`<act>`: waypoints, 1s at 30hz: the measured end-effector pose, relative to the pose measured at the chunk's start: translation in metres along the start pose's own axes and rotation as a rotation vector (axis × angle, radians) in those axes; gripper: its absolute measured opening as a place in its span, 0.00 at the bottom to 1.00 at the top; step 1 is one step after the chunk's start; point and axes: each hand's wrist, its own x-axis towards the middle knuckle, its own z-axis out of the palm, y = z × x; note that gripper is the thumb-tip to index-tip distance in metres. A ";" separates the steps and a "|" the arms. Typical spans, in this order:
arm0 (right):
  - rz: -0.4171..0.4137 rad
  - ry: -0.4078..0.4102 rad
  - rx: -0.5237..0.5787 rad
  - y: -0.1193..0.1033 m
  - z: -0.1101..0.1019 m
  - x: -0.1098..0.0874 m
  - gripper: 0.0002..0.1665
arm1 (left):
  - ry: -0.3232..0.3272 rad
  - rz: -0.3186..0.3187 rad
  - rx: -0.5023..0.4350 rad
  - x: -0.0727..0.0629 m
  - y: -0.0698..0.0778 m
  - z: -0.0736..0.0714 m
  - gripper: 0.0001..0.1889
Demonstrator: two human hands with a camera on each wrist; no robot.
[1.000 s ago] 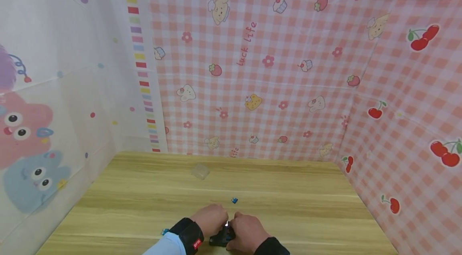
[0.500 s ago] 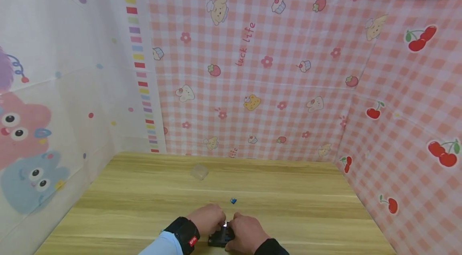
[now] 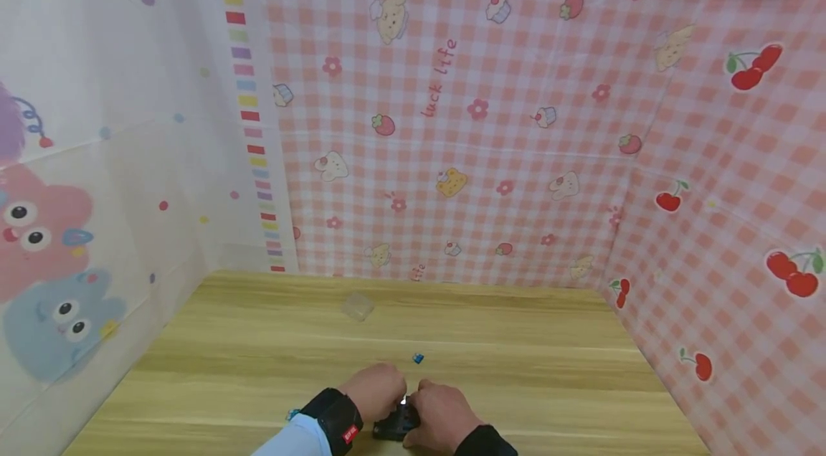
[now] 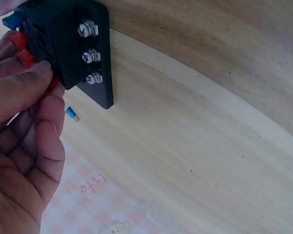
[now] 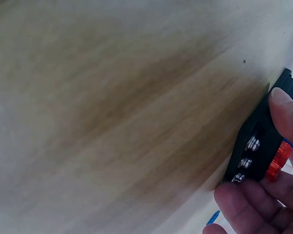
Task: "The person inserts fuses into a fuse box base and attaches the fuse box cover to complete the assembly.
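Note:
A black fuse box point(image 3: 391, 427) is held near the table's front edge, between my two hands. Its side carries metal screw terminals point(image 4: 90, 55), and red blade fuses point(image 4: 24, 57) and a blue blade fuse point(image 4: 12, 20) sit along it. My left hand point(image 3: 377, 390) pinches a red blade fuse point(image 4: 54, 84) between thumb and finger against the box; the fingers mostly cover it. My right hand point(image 3: 445, 416) grips the box from the other side, its thumb point(image 5: 282, 105) on the casing.
A loose blue blade fuse point(image 3: 418, 358) lies on the wooden table just beyond the hands. Another small blue piece point(image 3: 292, 414) shows beside the left wristband. A clear plastic box or lid point(image 3: 358, 306) lies farther back. Patterned cloth walls point(image 3: 452, 155) enclose the table.
Both hands stay at the fuse box with only tiny shifts. The small blue piece by the left wristband, nearly covered half a second ago, shows again.

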 end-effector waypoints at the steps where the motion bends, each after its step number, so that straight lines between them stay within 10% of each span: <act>1: 0.001 -0.002 0.002 0.000 0.000 0.000 0.19 | -0.005 -0.003 0.008 0.000 0.001 -0.001 0.06; 30: -0.023 0.022 -0.021 0.000 0.002 0.000 0.18 | 0.030 0.042 0.109 0.000 0.001 0.003 0.07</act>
